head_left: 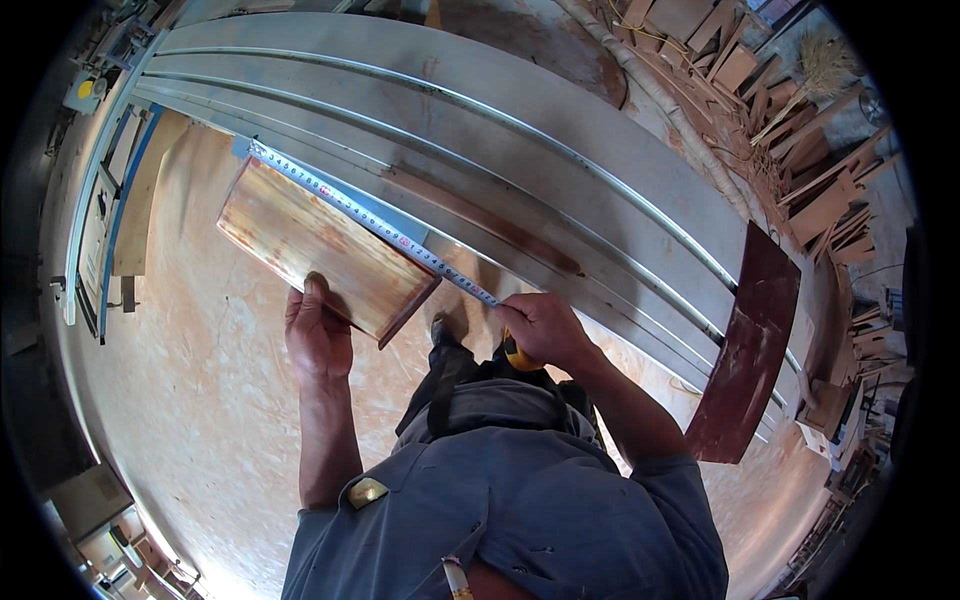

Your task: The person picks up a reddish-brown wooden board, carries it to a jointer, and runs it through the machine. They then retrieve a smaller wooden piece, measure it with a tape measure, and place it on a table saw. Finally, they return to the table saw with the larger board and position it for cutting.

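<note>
My left hand (320, 335) grips the near edge of a wooden board (320, 245), thumb on its pale, streaky face. The board has dark reddish edges and lies at a slant in front of me. Along its far edge runs the pulled-out blade (365, 217) of a tape measure, its end at the board's far left corner. The blade reaches past the right corner to my right hand (548, 330). That hand is closed around the tape measure's yellow case (519, 357), which is mostly hidden by the fingers.
Beyond the board stretches a long grey machine table (500, 120) with metal rails. On it lie a narrow brown wood strip (480, 220) and, at the right end, a dark red panel (745, 350). A metal frame (100, 215) stands left. Wood offcuts (820, 200) pile up at far right.
</note>
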The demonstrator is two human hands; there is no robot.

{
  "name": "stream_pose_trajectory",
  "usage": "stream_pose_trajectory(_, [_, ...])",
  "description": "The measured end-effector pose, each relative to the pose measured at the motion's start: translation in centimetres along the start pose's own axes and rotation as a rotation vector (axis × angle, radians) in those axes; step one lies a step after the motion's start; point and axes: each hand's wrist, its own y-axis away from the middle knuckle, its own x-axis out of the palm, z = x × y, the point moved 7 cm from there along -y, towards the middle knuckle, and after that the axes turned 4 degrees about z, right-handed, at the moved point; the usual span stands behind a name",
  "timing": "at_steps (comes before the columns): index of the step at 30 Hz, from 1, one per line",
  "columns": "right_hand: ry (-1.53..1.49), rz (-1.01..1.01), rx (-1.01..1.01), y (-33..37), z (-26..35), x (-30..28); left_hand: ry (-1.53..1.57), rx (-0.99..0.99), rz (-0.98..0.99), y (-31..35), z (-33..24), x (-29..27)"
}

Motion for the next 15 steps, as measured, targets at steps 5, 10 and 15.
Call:
stream_pose_trajectory(5, [0.007,-0.006,-0.011,-0.11,0.08,0.01,0.008,0.009,0.013,-0.16,0.09,-0.37])
stream_pose_trajectory(10, [-0.013,0.002,-0.005,-0.28,-0.04,0.15,-0.002,0.002,-0.007,-0.20,0.09,-0.26])
stream_pose_trajectory(15, [-0.005,0.007,-0.006,-0.41,0.02,0.26,-0.010,-0.002,-0.014,-0.27,0.04,-0.46])
